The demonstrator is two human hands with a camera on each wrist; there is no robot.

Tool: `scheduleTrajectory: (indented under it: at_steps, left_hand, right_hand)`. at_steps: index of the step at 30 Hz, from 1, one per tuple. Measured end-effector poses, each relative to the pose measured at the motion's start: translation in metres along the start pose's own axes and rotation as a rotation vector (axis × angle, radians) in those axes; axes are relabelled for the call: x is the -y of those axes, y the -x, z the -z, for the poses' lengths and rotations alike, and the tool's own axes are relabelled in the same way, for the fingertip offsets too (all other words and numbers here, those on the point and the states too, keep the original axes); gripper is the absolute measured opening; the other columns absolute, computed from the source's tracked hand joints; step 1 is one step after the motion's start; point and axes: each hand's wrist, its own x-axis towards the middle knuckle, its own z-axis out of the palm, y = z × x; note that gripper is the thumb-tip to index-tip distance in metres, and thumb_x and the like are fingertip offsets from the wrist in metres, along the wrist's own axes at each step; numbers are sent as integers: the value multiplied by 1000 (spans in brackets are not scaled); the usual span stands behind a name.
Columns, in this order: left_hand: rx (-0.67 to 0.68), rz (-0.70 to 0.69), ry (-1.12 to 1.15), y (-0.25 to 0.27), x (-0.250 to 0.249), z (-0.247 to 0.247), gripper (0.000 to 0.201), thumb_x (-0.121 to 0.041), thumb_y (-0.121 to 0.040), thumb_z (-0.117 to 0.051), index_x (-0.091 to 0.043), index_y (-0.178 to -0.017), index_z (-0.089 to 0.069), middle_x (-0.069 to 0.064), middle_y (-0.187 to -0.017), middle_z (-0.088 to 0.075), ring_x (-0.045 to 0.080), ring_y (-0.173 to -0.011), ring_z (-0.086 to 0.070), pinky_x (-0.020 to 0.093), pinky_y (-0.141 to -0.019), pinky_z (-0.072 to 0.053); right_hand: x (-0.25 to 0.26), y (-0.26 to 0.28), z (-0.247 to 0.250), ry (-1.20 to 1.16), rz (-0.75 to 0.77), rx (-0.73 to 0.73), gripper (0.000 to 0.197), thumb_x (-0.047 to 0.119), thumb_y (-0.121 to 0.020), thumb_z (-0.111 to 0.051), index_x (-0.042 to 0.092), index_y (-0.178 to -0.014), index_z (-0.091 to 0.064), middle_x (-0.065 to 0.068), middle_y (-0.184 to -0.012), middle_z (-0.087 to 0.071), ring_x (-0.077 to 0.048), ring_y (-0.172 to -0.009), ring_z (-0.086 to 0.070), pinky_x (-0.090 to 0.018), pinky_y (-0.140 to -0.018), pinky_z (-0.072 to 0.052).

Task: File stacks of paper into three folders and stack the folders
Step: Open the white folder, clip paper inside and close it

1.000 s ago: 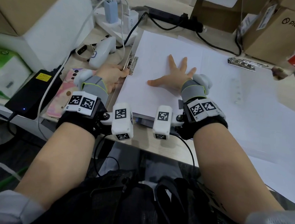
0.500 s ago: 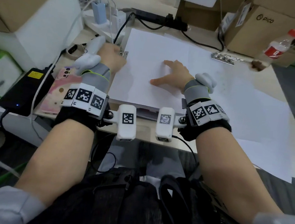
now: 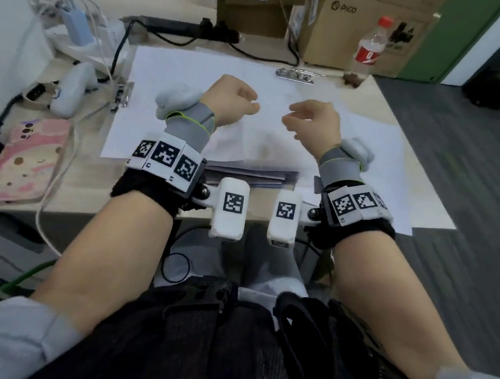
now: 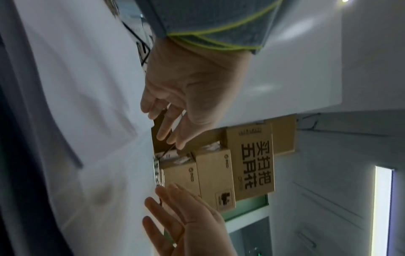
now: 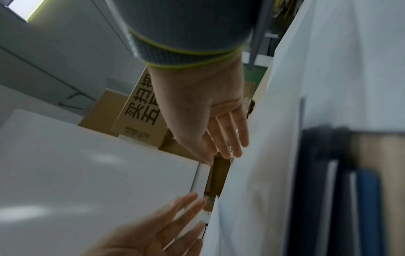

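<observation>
Light wooden desk [image 3: 380, 98], dark grey carpet floor [image 3: 471, 166], green wall panel [image 3: 455, 35].

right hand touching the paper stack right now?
Apart. The left wrist view shows the right hand open with a gap to the white paper stack; the head view shows it raised above the sheets.

Matt white paper [image 3: 192, 72] is covering a pale wood-look desk [image 3: 85, 187]. At upper right, a shiny metal clip [image 3: 296, 74] is lying beside brown cardboard boxes [image 3: 359, 32].
</observation>
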Motion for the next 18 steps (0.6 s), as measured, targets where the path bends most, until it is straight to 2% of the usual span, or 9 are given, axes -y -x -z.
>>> scheduleTrajectory:
  at_steps: [2, 4, 7, 9, 11, 13, 15, 16, 18]
  left_hand:
    - [77, -42, -12, -4, -18, -29, 36, -17, -93, -57, -4, -127, -57, 10, -130, -58, 21, -121, -53, 18, -82, -37]
    - [126, -71, -17, -3, -29, -46, 35, -15, -93, -57, -5, -126, -58, 10, -130, -58, 20, -121, -53, 18, -84, -37]
    - [185, -98, -30, -6, -43, -76, 34, -13, -92, -57, -5, -125, -59, 9, -129, -59, 20, -121, -54, 18, -88, -37]
    - [215, -108, -49, -8, -49, -92, 33, -11, -91, -57, -5, -124, -60, 10, -128, -60, 21, -121, -55, 19, -90, -39]
    - [219, -106, -74, -11, -52, -105, 33, -10, -90, -58, -6, -123, -61, 10, -128, -61, 22, -120, -55, 24, -95, -41]
    - [228, -85, -92, -14, -51, -115, 33, -8, -89, -58, -5, -122, -61, 10, -128, -61, 22, -122, -55, 26, -100, -40]
    - [232, -52, -105, -15, -48, -124, 33, -9, -88, -59, -6, -121, -62, 10, -128, -61, 23, -122, -54, 28, -101, -41]
    - [226, -35, -113, -16, -46, -127, 33, -10, -87, -60, -8, -120, -63, 9, -128, -61, 23, -122, -54, 28, -101, -41]
    - [197, 1, -116, -17, -41, -131, 32, -15, -87, -62, -13, -118, -64, 6, -128, -61, 22, -120, -54, 24, -97, -40]
  right_hand:
    - [-19, 6, 30, 52, -46, -135, 26, 12, -79, -62, 10, -104, -69, -9, -100, -71, -19, -90, -64, -29, -85, -51]
    - [-33, 9, 51, 125, -121, -240, 29, 12, -84, -55, 12, -111, -67, -6, -110, -69, -20, -103, -62, -22, -85, -45]
    - [-62, 16, 86, 230, -292, -321, 38, 11, -90, -46, 11, -127, -56, -9, -129, -59, -27, -116, -55, -22, -82, -38]
    - [-80, 22, 103, 364, -408, -309, 34, 11, -92, -44, 4, -123, -54, -16, -129, -56, -33, -117, -53, -30, -82, -40]
    - [-94, 28, 114, 496, -505, -233, 30, 15, -91, -45, 1, -115, -55, -18, -123, -58, -36, -114, -53, -35, -84, -42]
    - [-102, 34, 119, 587, -582, -152, 37, 22, -91, -48, 2, -121, -52, -16, -127, -54, -35, -117, -50, -38, -93, -42]
    - [-108, 36, 123, 625, -631, -152, 50, 32, -90, -55, 5, -131, -45, -14, -135, -44, -33, -123, -44, -41, -97, -40]
    - [-111, 38, 124, 618, -644, -151, 57, 38, -87, -60, 7, -132, -43, -12, -136, -40, -33, -123, -43, -42, -94, -40]
    - [-116, 40, 127, 518, -650, -154, 62, 42, -79, -69, 9, -126, -46, -11, -132, -44, -32, -111, -52, -40, -81, -43]
